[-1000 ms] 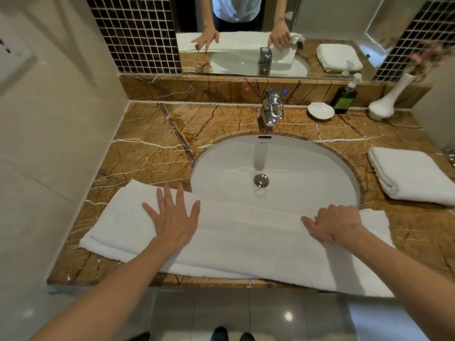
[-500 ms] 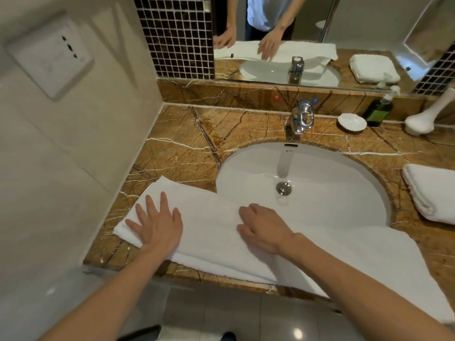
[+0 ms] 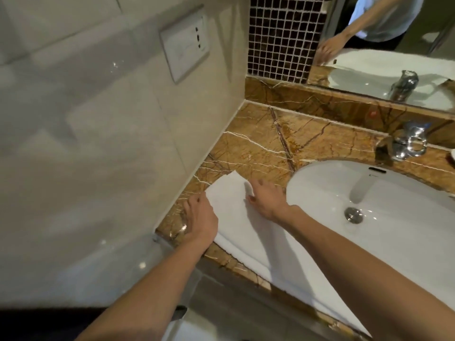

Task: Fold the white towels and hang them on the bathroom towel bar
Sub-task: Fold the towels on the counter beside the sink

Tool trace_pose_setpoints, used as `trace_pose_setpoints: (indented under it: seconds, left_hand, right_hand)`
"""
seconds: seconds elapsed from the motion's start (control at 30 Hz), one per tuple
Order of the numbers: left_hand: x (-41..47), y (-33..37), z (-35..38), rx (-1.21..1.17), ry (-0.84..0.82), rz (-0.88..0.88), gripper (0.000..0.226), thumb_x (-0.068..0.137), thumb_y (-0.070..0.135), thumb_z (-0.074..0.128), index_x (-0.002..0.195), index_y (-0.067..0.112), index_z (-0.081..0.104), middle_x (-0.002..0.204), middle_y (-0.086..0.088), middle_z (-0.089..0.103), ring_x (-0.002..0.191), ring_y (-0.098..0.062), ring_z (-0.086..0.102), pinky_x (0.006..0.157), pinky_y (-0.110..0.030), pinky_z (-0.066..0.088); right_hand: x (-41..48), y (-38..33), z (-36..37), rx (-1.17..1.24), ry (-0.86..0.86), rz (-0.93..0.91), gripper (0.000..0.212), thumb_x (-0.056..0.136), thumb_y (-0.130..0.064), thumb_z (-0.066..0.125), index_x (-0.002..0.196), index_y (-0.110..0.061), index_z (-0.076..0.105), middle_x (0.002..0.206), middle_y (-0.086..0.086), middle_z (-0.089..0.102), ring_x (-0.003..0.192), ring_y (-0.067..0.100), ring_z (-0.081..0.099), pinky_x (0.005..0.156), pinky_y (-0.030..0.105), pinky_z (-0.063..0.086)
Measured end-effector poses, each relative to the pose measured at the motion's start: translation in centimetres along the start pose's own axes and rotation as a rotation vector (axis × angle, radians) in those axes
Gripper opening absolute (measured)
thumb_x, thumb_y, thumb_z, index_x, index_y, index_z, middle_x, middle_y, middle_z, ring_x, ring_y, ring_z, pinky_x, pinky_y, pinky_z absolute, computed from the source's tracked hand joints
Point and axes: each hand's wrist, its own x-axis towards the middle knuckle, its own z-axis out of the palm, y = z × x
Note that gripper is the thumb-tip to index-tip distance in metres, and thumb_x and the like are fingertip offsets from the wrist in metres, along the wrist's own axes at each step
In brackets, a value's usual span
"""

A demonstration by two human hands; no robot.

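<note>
A long white towel, folded lengthwise, lies along the front of the brown marble counter, and its right part runs out of view. My left hand sits at the towel's left end with the thumb against the edge. Its fingers are over the counter and blurred, so its hold is unclear. My right hand reaches across to the far left corner and pinches a bit of towel between thumb and fingers. No towel bar is in view.
The white sink basin lies right of my hands, with a chrome faucet behind it. A tiled wall with a white switch plate borders the counter's left end. A mirror and dark mosaic tiles stand behind.
My view swung left. Both hands slid left along the towel to its left end. The right hand went from pressing flat to pinching the far corner.
</note>
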Motion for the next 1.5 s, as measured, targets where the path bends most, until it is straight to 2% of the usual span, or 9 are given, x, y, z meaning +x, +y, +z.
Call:
trace_pose_setpoints:
  seconds: [0.3,0.63,0.77,0.83,0.93,1.07,1.2,1.33,1.5]
  left_hand:
    - [0.0,0.0,-0.8,-0.301,0.090,-0.029,0.042,0.093,0.000,0.049,0.133,0.011,0.046,0.130,-0.007,0.049,0.123,-0.024,0.042,0.101,-0.036,0.037]
    - [-1.2,-0.3,-2.4,-0.585,0.293,0.006,0.045,0.086,-0.011,0.047,0.110,0.027,0.053,0.099,0.009,0.047,0.090,-0.006,0.049,0.076,-0.019,0.040]
    - [-1.4,-1.3,-1.9,-0.529,0.298,-0.023,0.042,0.085,-0.015,0.045,0.115,0.013,0.056,0.107,0.006,0.045,0.097,-0.006,0.046,0.082,-0.013,0.037]
    - [-1.9,-1.8,-1.3,-0.495,0.252,-0.067,0.041,0.085,-0.014,0.047,0.118,0.010,0.054,0.115,0.003,0.042,0.111,-0.014,0.046,0.091,-0.007,0.027]
    - [-2.3,-2.0,-0.6,-0.420,0.176,-0.220,0.055,0.087,0.004,0.060,0.138,0.011,0.039,0.136,-0.008,0.033,0.131,-0.022,0.030,0.104,-0.024,0.028]
    - [-2.7,-1.8,-0.7,-0.478,0.129,-0.354,0.076,0.085,0.024,0.068,0.145,0.008,0.024,0.145,-0.013,0.036,0.134,-0.029,0.035,0.106,-0.039,0.034]
    - [-2.5,-1.7,-0.7,-0.538,0.113,-0.398,0.049,0.087,0.023,0.066,0.127,0.004,0.045,0.120,-0.011,0.058,0.108,-0.028,0.057,0.082,-0.032,0.046]
    - [-1.9,-1.8,-0.7,-0.586,0.108,-0.363,0.024,0.089,0.019,0.063,0.108,0.005,0.059,0.104,-0.007,0.062,0.095,-0.023,0.059,0.075,-0.031,0.045]
    - [-1.6,-2.2,-0.5,-0.615,0.163,-0.370,0.016,0.093,0.019,0.056,0.100,0.005,0.060,0.100,-0.009,0.063,0.089,-0.021,0.058,0.071,-0.028,0.041]
  right_hand:
    - [2.8,-1.0,1.1,0.013,0.027,0.139,0.057,0.097,-0.047,0.043,0.133,-0.002,0.042,0.133,0.022,0.044,0.125,0.039,0.038,0.102,0.049,0.032]
    - [3.8,-1.5,1.4,0.152,-0.002,0.127,0.044,0.092,-0.042,0.046,0.118,-0.007,0.050,0.131,0.021,0.048,0.125,0.038,0.039,0.102,0.051,0.028]
    - [3.4,-1.8,1.5,0.202,-0.012,0.097,0.031,0.092,-0.041,0.047,0.090,-0.011,0.052,0.104,0.013,0.058,0.112,0.037,0.051,0.094,0.050,0.031]
    - [3.2,-2.0,1.8,0.169,-0.016,0.083,0.031,0.093,-0.042,0.046,0.093,-0.012,0.054,0.107,0.013,0.057,0.114,0.036,0.049,0.096,0.051,0.031]
    - [2.9,-1.9,1.9,0.130,0.005,0.074,0.039,0.093,-0.044,0.045,0.115,-0.014,0.056,0.125,0.015,0.051,0.121,0.036,0.044,0.100,0.050,0.033]
    - [2.9,-1.4,1.4,0.170,-0.021,0.044,0.032,0.088,-0.040,0.050,0.111,-0.021,0.059,0.104,0.005,0.065,0.103,0.028,0.056,0.093,0.044,0.036]
    - [2.7,-1.4,1.1,0.235,-0.002,0.025,0.023,0.083,-0.036,0.056,0.101,-0.023,0.064,0.086,-0.002,0.064,0.085,0.021,0.054,0.092,0.044,0.038]
    - [2.6,-1.2,0.3,0.308,-0.047,0.006,0.014,0.087,-0.036,0.055,0.096,-0.028,0.063,0.087,-0.004,0.061,0.090,0.024,0.058,0.091,0.046,0.045]
    - [2.7,-1.2,-0.5,0.249,-0.081,0.007,0.009,0.088,-0.037,0.054,0.086,-0.030,0.060,0.080,-0.004,0.061,0.090,0.025,0.059,0.084,0.040,0.044]
